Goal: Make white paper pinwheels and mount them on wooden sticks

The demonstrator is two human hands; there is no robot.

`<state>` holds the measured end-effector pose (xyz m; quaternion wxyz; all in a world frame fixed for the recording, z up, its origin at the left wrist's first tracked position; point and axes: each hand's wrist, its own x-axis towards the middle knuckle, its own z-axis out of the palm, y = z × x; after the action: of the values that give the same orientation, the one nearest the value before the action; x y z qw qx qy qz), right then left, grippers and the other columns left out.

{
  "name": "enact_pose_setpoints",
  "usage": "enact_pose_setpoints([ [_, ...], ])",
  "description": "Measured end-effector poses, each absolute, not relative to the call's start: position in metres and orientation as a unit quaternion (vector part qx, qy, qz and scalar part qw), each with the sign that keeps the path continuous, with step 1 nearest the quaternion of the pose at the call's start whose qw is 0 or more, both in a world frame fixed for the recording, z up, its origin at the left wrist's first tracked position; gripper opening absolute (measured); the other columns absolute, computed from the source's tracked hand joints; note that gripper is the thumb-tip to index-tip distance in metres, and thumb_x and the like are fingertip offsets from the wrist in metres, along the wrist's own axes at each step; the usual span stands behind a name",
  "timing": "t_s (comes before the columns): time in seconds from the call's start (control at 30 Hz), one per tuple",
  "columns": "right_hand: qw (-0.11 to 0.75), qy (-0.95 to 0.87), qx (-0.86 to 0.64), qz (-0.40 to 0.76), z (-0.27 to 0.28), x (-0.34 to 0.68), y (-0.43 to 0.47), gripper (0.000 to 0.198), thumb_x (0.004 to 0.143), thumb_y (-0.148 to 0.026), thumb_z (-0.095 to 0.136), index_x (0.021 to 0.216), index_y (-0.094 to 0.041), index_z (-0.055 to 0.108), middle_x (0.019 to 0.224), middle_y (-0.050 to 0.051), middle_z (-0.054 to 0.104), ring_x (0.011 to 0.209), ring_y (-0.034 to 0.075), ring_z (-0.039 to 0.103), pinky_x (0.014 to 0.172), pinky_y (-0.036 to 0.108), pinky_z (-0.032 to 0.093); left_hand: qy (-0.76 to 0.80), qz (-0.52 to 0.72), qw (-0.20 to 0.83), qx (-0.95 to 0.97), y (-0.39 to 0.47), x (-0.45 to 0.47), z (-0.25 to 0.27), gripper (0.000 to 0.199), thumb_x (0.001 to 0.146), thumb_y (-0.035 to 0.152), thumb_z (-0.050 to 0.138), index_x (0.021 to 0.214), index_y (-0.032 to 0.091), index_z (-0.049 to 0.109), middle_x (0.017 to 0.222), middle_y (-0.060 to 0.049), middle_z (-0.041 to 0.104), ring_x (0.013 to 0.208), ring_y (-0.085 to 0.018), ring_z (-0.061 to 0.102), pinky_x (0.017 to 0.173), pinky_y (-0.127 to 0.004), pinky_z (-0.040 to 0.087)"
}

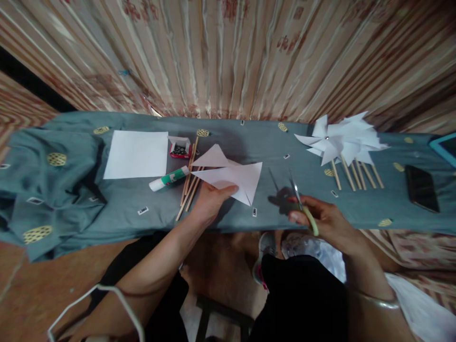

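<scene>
My left hand (211, 202) grips a white sheet of paper (228, 178) with slits cut in from its corners, the thumb on top and the other fingers hidden beneath. Wooden sticks (192, 187) lie partly under this paper, beside a green and white glue stick (169, 178). Over to the right, my right hand (324, 218) is closed around the pale green handle of a pair of scissors (307, 213). The metal blades point up and away from me, apart from the paper, and their shadow falls on the cloth.
A stack of white paper (136, 154) lies at left, beside a small red box of dark pins (180, 148). Several paper pinwheels (344, 140) on sticks lie at right, near a black phone (422, 188) and a blue-edged device (445, 147). The green cloth (78, 199) is bunched at left.
</scene>
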<state>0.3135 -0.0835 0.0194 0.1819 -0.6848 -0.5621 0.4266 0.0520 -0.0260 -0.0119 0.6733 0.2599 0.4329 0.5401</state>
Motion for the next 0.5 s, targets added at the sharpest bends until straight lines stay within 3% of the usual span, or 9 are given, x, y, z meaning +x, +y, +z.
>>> enact_pose_setpoints([
  [0.1,0.152,-0.59,-0.784,0.119,0.007,0.319,-0.076,0.06,0.077,-0.057,0.068,0.12,-0.015,0.063,0.087,0.012,0.075,0.081,0.029,0.071,0.068,0.036,0.052,0.453,0.503,0.695,0.243,-0.031,0.065,-0.019,0.043,0.047,0.018,0.085,0.087,0.018,0.069,0.093,-0.005,0.076,0.091,-0.024,0.07,0.09,-0.04,0.055],
  [0.17,0.101,-0.599,-0.794,0.015,0.0,0.319,-0.071,0.06,0.081,-0.052,0.066,0.126,-0.013,0.059,0.091,0.015,0.075,0.084,0.031,0.072,0.071,0.037,0.052,0.463,0.48,0.708,0.231,-0.033,0.073,-0.022,0.035,0.049,0.017,0.084,0.081,0.021,0.069,0.09,-0.002,0.076,0.087,-0.022,0.071,0.084,-0.036,0.057],
  [0.27,0.05,-0.612,-0.787,-0.059,-0.005,0.316,-0.064,0.059,0.086,-0.046,0.062,0.13,-0.008,0.054,0.095,0.019,0.074,0.085,0.032,0.071,0.074,0.038,0.052,0.451,0.46,0.737,0.204,-0.038,0.084,-0.021,0.024,0.055,0.017,0.081,0.074,0.024,0.069,0.083,0.002,0.076,0.081,-0.018,0.071,0.079,-0.031,0.058],
  [0.37,0.038,-0.626,-0.775,-0.079,-0.007,0.316,-0.059,0.057,0.087,-0.042,0.061,0.131,-0.007,0.052,0.097,0.019,0.074,0.089,0.032,0.07,0.078,0.039,0.051,0.417,0.45,0.769,0.176,-0.047,0.087,-0.016,0.018,0.061,0.019,0.08,0.075,0.024,0.071,0.087,0.004,0.077,0.088,-0.019,0.072,0.083,-0.031,0.059],
  [0.5,0.021,-0.633,-0.771,-0.066,-0.008,0.317,-0.054,0.058,0.087,-0.037,0.063,0.133,-0.004,0.05,0.099,0.02,0.075,0.091,0.031,0.071,0.08,0.039,0.052,0.395,0.4,0.805,0.193,-0.063,0.081,-0.014,0.015,0.068,0.028,0.082,0.077,0.018,0.075,0.089,-0.004,0.078,0.094,-0.023,0.073,0.091,-0.036,0.058],
])
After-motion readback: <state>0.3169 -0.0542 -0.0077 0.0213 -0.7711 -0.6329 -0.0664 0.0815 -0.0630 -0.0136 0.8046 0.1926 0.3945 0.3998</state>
